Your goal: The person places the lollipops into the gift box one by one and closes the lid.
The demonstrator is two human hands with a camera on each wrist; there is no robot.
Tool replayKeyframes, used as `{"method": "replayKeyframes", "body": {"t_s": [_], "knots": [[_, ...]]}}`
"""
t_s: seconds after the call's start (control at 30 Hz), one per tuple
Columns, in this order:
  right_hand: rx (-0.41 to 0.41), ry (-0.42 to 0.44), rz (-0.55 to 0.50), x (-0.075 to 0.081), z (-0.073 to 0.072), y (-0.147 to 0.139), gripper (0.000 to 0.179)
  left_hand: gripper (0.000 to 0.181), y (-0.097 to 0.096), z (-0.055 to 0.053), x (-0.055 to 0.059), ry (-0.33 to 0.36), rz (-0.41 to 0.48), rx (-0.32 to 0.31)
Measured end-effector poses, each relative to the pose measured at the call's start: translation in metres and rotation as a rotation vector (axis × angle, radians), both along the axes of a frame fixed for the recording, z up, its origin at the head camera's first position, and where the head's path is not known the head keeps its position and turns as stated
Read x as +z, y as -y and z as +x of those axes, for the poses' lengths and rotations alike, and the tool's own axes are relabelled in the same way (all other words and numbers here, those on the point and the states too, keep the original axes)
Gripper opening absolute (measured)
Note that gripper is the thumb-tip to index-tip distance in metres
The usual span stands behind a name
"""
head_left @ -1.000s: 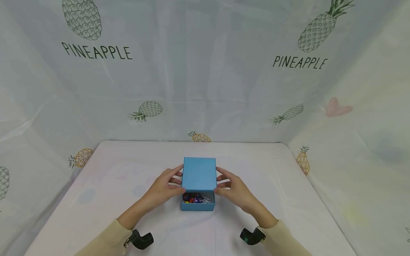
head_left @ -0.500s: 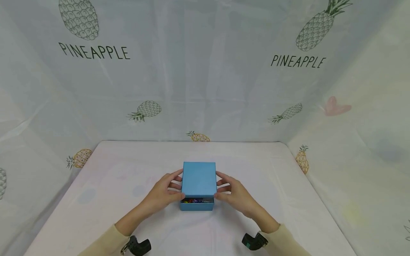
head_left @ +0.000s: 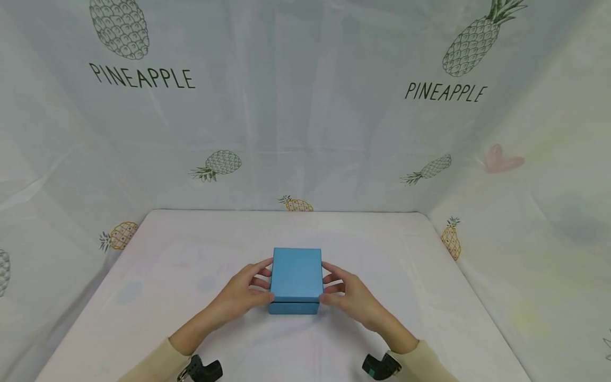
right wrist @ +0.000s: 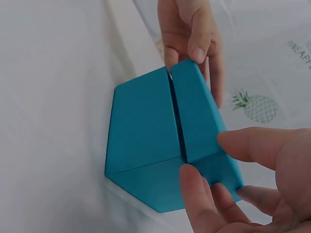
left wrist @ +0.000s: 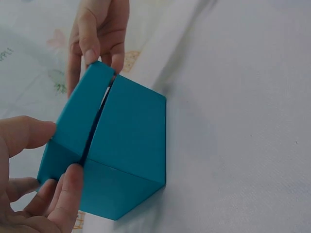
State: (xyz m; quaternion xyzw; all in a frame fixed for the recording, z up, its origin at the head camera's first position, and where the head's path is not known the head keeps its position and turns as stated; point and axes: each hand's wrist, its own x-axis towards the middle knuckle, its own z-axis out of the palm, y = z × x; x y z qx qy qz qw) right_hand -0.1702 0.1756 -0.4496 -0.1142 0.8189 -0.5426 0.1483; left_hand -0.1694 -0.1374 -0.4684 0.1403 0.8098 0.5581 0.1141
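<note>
A blue box (left wrist: 131, 131) stands on the table, its blue lid (head_left: 297, 273) sitting over the top. Between lid and base a thin dark gap shows in both wrist views. My left hand (head_left: 243, 289) grips the lid's left side, thumb at the near corner and fingers along the edge. On the opposite side my right hand (head_left: 353, 294) holds the lid the same way. Fingertips of each hand also reach down to the seam, close to the box wall. Whatever lies inside the box is hidden by the lid.
A pale cloth covers the table (head_left: 191, 239). Behind it hangs a curtain (head_left: 305, 106) printed with pineapples. A black wrist device (head_left: 205, 369) sits at the left sleeve, another black wrist device (head_left: 381, 366) at the right.
Both hands have brought the lid down and toward the near side over the box. The colourful wrapped pieces and white items seen inside earlier are now covered.
</note>
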Motion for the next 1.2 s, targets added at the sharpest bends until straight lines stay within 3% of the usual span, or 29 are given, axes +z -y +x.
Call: {"method": "replayKeyframes", "body": {"t_s": [1.2], "knots": [[0.007, 0.033, 0.003, -0.013, 0.002, 0.006, 0.081, 0.086, 0.006, 0.004, -0.014, 0.023, 0.032, -0.007]]}}
